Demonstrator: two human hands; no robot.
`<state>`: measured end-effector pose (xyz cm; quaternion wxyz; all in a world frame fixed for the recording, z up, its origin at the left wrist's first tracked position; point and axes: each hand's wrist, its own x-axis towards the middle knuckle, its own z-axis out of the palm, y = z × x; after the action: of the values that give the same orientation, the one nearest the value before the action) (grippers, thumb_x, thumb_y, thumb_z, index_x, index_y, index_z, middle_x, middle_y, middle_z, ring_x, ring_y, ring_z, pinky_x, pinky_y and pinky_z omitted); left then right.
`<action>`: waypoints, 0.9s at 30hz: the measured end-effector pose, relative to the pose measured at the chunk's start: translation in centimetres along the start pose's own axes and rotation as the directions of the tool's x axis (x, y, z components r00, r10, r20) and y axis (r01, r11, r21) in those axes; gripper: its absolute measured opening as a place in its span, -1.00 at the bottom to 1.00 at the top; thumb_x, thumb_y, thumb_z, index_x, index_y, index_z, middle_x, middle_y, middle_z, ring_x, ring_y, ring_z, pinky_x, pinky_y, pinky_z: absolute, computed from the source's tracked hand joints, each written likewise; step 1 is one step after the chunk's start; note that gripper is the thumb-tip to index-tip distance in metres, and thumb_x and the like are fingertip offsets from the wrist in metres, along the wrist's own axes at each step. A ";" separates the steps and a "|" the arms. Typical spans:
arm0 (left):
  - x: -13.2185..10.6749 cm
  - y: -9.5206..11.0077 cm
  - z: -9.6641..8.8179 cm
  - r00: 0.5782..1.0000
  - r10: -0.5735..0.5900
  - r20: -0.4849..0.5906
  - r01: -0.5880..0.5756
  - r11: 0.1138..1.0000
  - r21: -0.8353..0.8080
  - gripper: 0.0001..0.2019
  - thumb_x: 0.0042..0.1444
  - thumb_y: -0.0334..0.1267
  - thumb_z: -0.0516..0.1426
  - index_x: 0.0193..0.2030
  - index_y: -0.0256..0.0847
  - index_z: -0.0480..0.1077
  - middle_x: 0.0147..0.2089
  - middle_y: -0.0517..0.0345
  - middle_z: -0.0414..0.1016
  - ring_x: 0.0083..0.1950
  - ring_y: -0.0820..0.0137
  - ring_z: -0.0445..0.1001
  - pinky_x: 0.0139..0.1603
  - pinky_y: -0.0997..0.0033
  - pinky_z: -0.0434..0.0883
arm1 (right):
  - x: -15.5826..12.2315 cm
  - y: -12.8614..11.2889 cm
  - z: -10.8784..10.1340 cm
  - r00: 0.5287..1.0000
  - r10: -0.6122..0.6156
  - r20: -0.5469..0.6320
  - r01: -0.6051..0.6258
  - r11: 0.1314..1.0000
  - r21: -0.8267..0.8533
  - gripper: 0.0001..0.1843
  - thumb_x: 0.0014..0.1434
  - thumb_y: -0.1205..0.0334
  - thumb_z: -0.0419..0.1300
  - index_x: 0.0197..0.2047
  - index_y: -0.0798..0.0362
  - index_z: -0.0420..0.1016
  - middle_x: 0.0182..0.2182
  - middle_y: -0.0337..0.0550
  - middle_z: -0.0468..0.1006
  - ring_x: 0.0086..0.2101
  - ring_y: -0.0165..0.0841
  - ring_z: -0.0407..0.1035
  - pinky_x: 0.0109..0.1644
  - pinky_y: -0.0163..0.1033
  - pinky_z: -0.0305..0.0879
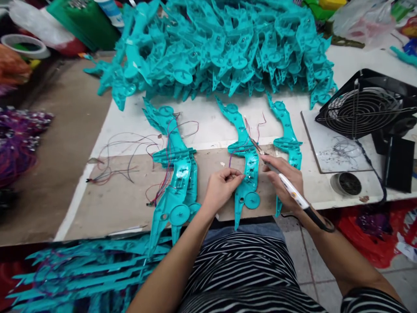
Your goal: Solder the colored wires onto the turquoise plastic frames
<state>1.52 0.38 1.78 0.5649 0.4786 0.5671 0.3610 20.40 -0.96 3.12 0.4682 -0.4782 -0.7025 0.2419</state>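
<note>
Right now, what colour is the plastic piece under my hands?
Teal. The plastic piece shows best in the head view.

Glossy teal plastic shells lie on a matt, scuffed board bench, with thin plastic-coated wires, an iron of smooth white plastic and bare metal tip, a wire-metal fan grille and a striped cloth shirt.
</note>
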 end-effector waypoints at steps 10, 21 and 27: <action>0.1 -1.0 0.5 0.992 0.108 -0.061 -0.099 0.986 0.132 -0.92 -0.08 -0.28 0.27 -0.50 -0.24 0.55 -0.55 0.22 0.34 -0.50 0.50 0.21 -0.47 0.49 0.18 | -4.2 -1.1 -1.8 0.988 -0.154 -0.028 0.152 0.987 -0.059 -0.73 0.15 0.49 0.18 -0.19 -0.03 0.59 -0.48 -0.20 0.56 -0.42 -0.34 0.47 -0.34 -0.21 0.42; -0.1 -1.2 0.7 0.987 0.145 -0.069 -0.130 0.974 0.184 -0.92 -0.03 -0.30 0.26 -0.46 -0.24 0.56 -0.53 0.23 0.34 -0.48 0.50 0.23 -0.45 0.49 0.19 | -4.7 -0.4 -1.8 0.972 -0.222 0.081 0.229 0.970 -0.081 -0.73 0.15 0.50 0.18 -0.17 -0.01 0.58 -0.44 -0.16 0.57 -0.40 -0.34 0.46 -0.33 -0.22 0.44; 0.0 -1.7 0.7 0.987 0.148 -0.067 -0.132 0.971 0.198 -0.91 -0.02 -0.29 0.24 -0.45 -0.26 0.55 -0.52 0.23 0.35 -0.48 0.51 0.24 -0.44 0.50 0.21 | -4.8 0.0 -1.6 0.956 -0.283 0.082 0.291 0.950 -0.111 -0.74 0.15 0.51 0.18 -0.15 0.04 0.55 -0.45 -0.16 0.54 -0.39 -0.34 0.45 -0.33 -0.23 0.43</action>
<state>2.00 -0.19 0.13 0.4655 0.5547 0.5867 0.3624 22.34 -5.45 1.84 0.4453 -0.3907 -0.7928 0.1433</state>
